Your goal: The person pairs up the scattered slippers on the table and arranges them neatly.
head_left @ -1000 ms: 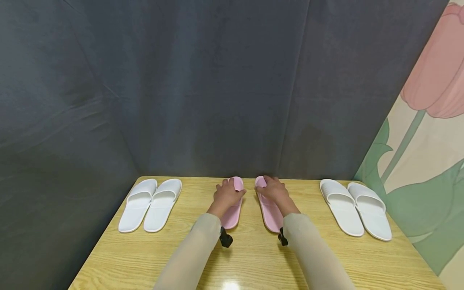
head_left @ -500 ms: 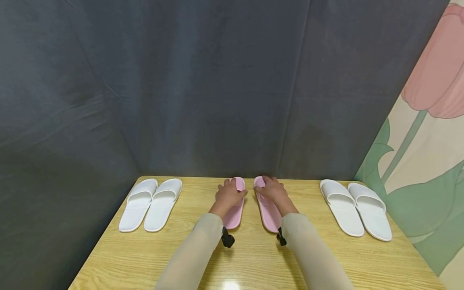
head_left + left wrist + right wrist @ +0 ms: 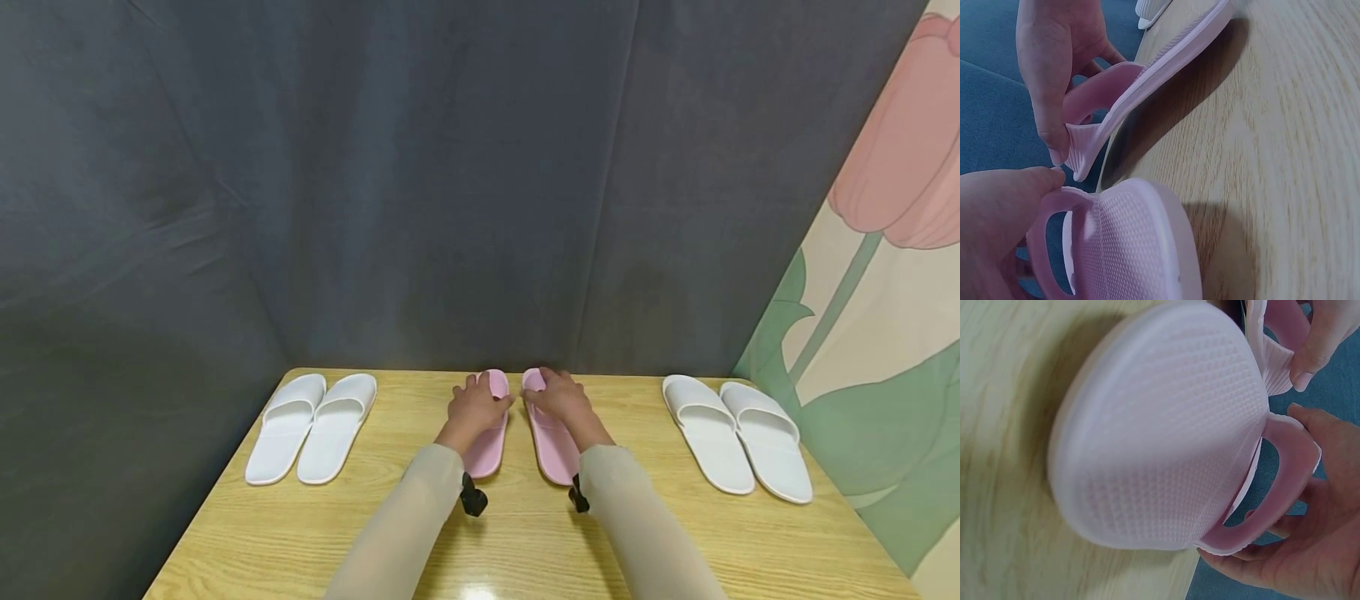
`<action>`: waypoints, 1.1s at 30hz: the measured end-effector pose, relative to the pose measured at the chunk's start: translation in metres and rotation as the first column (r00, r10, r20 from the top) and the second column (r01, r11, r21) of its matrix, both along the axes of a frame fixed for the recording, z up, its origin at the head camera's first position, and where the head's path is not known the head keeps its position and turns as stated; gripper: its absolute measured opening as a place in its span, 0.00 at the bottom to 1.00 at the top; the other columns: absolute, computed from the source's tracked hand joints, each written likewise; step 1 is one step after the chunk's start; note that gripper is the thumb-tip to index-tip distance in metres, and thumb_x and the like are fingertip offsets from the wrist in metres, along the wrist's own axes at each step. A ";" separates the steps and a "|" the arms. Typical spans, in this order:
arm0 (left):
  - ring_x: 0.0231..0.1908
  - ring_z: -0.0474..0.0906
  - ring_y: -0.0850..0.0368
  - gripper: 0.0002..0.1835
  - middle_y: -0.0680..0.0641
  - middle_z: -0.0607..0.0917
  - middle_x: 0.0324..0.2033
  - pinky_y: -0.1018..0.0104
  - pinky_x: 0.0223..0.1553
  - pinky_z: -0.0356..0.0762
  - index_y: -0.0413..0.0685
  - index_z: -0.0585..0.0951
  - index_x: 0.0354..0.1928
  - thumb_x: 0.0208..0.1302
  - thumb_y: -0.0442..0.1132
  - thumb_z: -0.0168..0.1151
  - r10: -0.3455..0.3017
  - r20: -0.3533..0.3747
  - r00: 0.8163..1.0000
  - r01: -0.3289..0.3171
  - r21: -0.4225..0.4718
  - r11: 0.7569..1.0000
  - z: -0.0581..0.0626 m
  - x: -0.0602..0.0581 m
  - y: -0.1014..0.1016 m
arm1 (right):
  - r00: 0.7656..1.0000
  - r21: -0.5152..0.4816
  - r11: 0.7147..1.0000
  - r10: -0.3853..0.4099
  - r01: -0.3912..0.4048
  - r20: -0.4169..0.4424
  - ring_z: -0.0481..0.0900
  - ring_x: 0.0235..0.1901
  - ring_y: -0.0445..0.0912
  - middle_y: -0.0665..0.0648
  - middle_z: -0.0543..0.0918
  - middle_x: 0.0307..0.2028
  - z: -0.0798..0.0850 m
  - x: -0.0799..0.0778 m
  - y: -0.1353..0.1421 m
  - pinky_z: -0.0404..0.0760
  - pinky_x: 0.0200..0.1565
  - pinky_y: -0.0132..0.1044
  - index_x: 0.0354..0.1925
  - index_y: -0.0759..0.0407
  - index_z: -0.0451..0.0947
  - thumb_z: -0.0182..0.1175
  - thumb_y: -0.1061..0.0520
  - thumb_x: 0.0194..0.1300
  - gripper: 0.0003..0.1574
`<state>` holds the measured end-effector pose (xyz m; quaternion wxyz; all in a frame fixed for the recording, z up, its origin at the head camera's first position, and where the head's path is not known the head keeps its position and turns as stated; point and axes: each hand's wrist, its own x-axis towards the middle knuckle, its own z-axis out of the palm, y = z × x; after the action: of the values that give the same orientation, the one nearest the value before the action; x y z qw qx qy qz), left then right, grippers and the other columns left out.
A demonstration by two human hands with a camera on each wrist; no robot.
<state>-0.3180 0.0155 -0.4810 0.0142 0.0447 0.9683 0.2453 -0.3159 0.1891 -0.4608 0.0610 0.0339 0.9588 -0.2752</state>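
Note:
Two pink slippers stand side by side at the back of the table, toes toward the dark cloth. My left hand (image 3: 475, 410) grips the left pink slipper (image 3: 486, 454) by its strap, thumb on the inner side. The right pink slipper (image 3: 553, 454) is held the same way by my right hand (image 3: 564, 402). A narrow gap separates the slippers at the toes, and their heels spread slightly apart. In the left wrist view, the left slipper's sole (image 3: 1135, 244) and its neighbour cast shadows on the wood; whether they are fully off it I cannot tell.
A pair of white slippers (image 3: 336, 429) lies on the left of the wooden table (image 3: 525, 550). Another white pair (image 3: 712, 442) lies on the right. Dark cloth (image 3: 450, 183) closes the back and left; a tulip-patterned wall (image 3: 862, 400) bounds the right.
Both hands have drawn slightly inward with the pink slippers, so the gap between the two has narrowed. The white pairs have stayed in place.

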 end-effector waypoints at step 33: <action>0.62 0.67 0.31 0.43 0.32 0.70 0.66 0.41 0.57 0.74 0.34 0.67 0.71 0.69 0.64 0.56 -0.002 0.062 0.998 0.002 0.011 1.000 0.000 -0.001 0.002 | 0.999 0.029 0.999 0.043 -0.044 0.032 0.54 0.69 0.80 0.77 0.57 0.73 -0.009 -0.005 -0.003 0.60 0.66 0.70 0.77 0.65 0.55 0.53 0.34 0.73 0.50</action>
<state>-0.3185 0.0176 -0.4806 0.0445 0.0380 0.9660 0.2520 -0.3212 0.1856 -0.4702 0.0815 0.0184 0.9622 -0.2591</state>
